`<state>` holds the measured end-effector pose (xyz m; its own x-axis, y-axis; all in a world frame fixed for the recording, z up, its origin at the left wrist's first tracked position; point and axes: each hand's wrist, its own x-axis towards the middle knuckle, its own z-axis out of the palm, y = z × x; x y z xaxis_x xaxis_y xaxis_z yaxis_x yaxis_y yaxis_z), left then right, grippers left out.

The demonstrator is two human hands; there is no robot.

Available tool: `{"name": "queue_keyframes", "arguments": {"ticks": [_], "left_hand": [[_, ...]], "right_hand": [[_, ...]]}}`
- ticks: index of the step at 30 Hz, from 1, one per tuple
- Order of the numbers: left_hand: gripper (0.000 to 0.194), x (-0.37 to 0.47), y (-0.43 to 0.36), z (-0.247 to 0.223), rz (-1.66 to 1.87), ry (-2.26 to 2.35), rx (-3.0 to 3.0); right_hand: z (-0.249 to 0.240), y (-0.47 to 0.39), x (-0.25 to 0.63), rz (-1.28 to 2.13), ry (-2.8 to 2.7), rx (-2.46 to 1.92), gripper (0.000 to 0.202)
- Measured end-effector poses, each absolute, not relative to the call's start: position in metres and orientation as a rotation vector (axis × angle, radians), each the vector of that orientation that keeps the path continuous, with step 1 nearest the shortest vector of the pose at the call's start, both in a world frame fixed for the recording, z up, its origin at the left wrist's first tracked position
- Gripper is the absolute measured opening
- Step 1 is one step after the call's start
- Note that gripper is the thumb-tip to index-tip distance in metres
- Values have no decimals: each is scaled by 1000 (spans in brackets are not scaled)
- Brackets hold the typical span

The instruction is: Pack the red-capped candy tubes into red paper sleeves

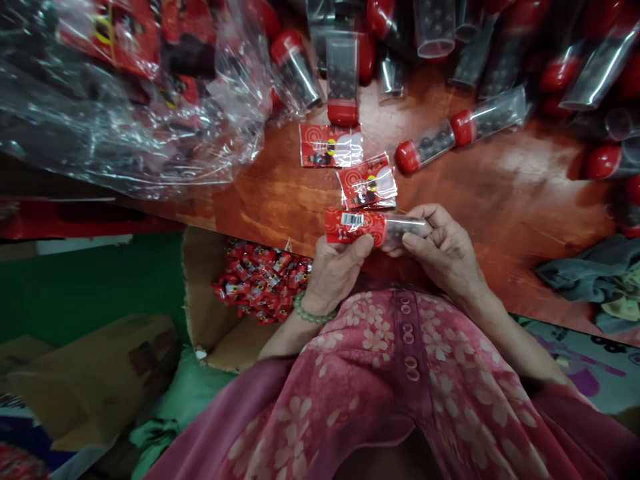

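At the table's near edge, both my hands hold one clear tube (400,227) filled with dark balls. A red printed sleeve (355,227) with a barcode covers its left part. My left hand (337,267), with a green bead bracelet at the wrist, grips the sleeve with the thumb on top. My right hand (445,247) pinches the bare right end of the tube between thumb and fingers. Just beyond lies a small stack of flat red sleeves (367,183), and behind it another sleeve pile (330,145).
Two red-capped tubes (435,147) lie end to end at centre right, with many more at the back. A clear plastic bag (150,133) of red packets covers the far left. Below the edge, a cardboard box (205,300) contains red packages. Cloths (590,270) lie right.
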<state>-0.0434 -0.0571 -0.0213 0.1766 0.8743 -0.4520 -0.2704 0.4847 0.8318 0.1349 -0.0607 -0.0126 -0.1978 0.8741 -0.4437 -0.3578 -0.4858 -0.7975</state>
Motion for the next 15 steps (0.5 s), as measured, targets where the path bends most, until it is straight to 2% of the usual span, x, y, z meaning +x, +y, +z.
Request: {"name": "queue_keyframes", "arguments": {"ticks": [4,8,15], "left_hand": [[43,-40,-52,-14,963,1124,468],[43,-37,-49,-8,982,1157,413],[40,-34,-48,-12,1100,1289,452]], "right_hand": [[-3,-57,142,1888,-789,-1257,35],[-2,-55,145,1840,-936,-1306,36],[-7,-62,137,1425,-1476,-1376,13]]}}
